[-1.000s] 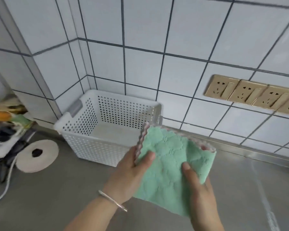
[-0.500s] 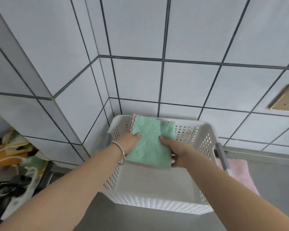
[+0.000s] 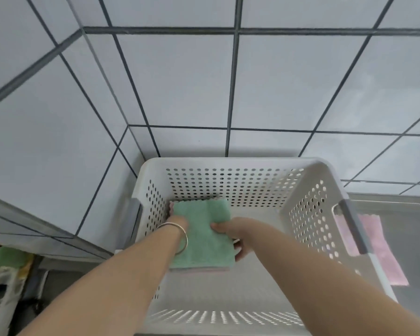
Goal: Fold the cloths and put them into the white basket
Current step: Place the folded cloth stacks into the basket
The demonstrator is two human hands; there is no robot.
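- Your left hand (image 3: 178, 220) is pinched on the left edge of the folded green cloth (image 3: 201, 235), with a bracelet (image 3: 177, 236) loose at the wrist; your right hand (image 3: 230, 235) grips the right edge, thumb on top and fingers tucked under. Holding both sides like this likely keeps the fold flat and square while it goes down.
- The cloth is inside the white basket (image 3: 230, 163), in its far-left part near the left wall and back wall. I cannot tell whether it is resting on the basket floor or just above it. A pink layer shows along its near edge and far-left corner, which looks like the cloth's other face.
- The rest of the basket floor is bare, so nothing inside crowds the spot you are aiming for. Both forearms pass over the near rim, and the perforated walls stand close on the left, so draw your hands up rather than sideways when you let go.
- Outside the basket, a pink cloth (image 3: 383, 251) lies flat on the desk just beside the basket's right wall, partly hidden behind its grey handle (image 3: 352, 226). It seems to be the next one to fold.
- The basket sits in the far-left corner of the desk against the tiled wall (image 3: 277, 81); blurred clutter (image 3: 3, 275) lies beyond the desk's left edge, clear of your work.
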